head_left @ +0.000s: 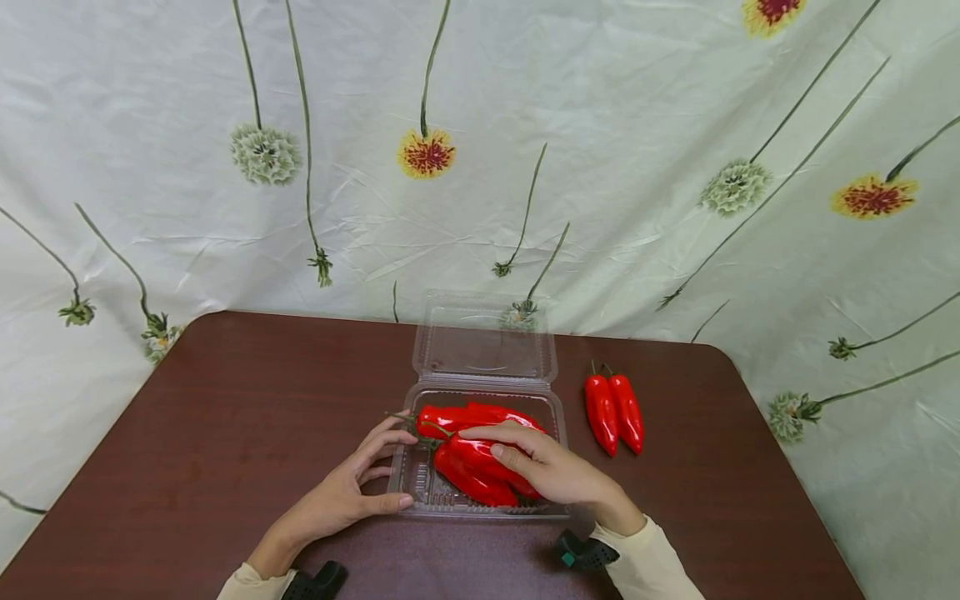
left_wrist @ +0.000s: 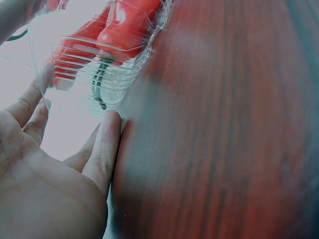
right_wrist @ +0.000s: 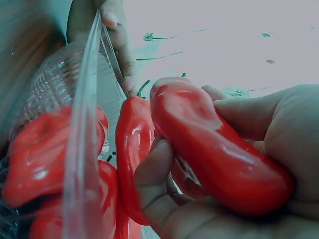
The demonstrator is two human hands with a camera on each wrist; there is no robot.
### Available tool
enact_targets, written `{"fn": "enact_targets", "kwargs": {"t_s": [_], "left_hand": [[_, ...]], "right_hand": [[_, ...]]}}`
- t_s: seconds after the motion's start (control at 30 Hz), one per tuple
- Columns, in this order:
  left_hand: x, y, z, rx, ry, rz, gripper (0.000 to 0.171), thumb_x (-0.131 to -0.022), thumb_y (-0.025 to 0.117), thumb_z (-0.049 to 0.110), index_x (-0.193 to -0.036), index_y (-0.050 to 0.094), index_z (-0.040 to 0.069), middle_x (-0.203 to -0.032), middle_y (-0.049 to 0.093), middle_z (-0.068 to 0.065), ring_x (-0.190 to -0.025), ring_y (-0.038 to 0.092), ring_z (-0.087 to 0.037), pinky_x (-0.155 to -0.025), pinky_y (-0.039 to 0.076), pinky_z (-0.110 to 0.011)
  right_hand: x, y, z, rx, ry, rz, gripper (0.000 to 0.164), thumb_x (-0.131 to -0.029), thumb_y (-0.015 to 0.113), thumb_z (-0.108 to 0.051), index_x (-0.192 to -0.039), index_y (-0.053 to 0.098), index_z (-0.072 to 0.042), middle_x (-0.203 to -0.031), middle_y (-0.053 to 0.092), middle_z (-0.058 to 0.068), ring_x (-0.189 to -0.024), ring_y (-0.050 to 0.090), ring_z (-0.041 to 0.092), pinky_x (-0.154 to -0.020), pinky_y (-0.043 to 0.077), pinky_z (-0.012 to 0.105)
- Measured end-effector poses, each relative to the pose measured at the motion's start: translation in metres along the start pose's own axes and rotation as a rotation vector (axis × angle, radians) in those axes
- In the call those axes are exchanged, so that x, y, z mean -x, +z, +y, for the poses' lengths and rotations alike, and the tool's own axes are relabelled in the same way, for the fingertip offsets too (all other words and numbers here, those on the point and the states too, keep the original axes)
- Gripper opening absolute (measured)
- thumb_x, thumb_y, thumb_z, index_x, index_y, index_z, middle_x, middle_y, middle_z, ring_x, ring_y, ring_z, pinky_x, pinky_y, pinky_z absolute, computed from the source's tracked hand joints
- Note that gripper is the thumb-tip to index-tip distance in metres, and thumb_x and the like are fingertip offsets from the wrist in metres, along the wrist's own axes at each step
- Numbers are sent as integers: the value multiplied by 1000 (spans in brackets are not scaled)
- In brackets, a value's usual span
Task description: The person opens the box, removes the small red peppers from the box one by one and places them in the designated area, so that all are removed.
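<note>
A clear plastic clamshell container (head_left: 423, 498) sits on the table with several shiny red peppers (head_left: 472, 483) piled inside. In the right wrist view, my right hand (right_wrist: 294, 119) grips one red pepper (right_wrist: 214, 144) between thumb and curled fingers. The head view has this hand (head_left: 558, 475) over the container's right half, with the held pepper (head_left: 476, 452) lying across the others. My left hand (head_left: 341, 496) touches the container's left side, its thumb near the front corner and its extended fingers farther back. Seen from the left wrist, those fingertips (left_wrist: 110, 122) rest against the ridged wall.
The container's clear lid (head_left: 483, 346) stands raised at the back, hinged to the base. Two more red peppers (head_left: 602, 412) lie side by side to the right on the dark brown table (head_left: 262, 408). A white flower-print cloth (head_left: 360, 200) hangs behind.
</note>
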State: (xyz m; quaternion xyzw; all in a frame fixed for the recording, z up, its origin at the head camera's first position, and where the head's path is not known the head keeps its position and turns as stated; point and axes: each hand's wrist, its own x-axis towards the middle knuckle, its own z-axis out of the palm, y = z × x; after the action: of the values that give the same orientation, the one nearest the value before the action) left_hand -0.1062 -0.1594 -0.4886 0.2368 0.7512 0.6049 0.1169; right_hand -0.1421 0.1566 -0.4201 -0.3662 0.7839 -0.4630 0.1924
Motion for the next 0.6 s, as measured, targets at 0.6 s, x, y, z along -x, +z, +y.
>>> {"fn": "enact_targets", "kwargs": {"t_s": [0.6], "left_hand": [[0,1,1,4,9,2,62,-90,76,10,-143,44,9,-166,12,-6,-136,44,-27,-101,46,-24]], "right_hand": [[14,-33,2,-174,29,161,61,-99,60,-5,-153,40,-26,-149,48,2,-123,53,24,-94,55,42]]}}
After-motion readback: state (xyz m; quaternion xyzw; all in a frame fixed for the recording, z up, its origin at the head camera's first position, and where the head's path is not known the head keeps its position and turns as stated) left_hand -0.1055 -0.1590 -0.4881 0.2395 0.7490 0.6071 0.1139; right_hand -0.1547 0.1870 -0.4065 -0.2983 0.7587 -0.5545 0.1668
